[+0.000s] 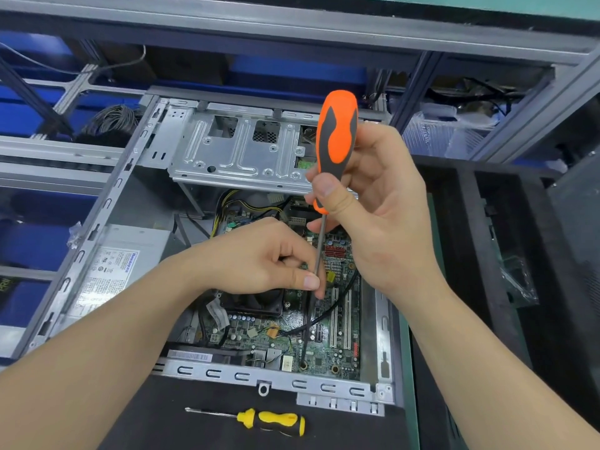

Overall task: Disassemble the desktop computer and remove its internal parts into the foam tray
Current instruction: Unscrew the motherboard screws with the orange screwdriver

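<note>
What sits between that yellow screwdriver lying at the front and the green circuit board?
In the head view, a strip of black mat, then the case's slotted grey metal rim, separates the yellow screwdriver from the circuit board.

Your view is bright and evenly lit from above. The drive cage (240, 147) throws pale glare off its bare metal, and your left hand (259, 254) casts only a soft shadow on the motherboard (337, 349). The orange screwdriver (337, 138) is sharp. The foam tray (461, 241) at the right edge goes nearly black. Shelf rails (292, 30) bow toward the top corners, where detail softens slightly.
</note>
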The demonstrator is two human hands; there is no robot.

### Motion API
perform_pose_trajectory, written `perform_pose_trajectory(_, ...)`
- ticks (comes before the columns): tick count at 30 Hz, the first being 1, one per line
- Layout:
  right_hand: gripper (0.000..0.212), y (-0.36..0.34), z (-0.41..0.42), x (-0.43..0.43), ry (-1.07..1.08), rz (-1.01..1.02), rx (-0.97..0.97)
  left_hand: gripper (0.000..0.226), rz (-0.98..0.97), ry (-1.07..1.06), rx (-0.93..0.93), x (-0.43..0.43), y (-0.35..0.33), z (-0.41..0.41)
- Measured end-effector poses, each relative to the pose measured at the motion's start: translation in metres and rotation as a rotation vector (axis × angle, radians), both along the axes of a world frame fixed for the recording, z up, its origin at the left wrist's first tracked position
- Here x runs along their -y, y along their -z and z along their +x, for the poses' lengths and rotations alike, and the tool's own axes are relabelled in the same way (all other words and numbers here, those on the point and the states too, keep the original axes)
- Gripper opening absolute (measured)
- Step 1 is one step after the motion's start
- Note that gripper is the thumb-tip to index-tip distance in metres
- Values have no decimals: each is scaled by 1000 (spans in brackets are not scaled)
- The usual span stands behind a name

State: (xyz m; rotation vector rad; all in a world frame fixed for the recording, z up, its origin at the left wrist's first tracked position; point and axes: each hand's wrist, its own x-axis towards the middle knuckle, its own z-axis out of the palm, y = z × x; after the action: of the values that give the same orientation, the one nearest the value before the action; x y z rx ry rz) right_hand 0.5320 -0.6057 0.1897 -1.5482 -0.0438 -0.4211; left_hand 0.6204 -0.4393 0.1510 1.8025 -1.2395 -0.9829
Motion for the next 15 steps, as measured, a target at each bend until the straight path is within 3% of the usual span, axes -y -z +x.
perform_pose_trajectory(15,33,-3,-1,-1,-10,-15,22,12,-16,-2,-3,1,1,0)
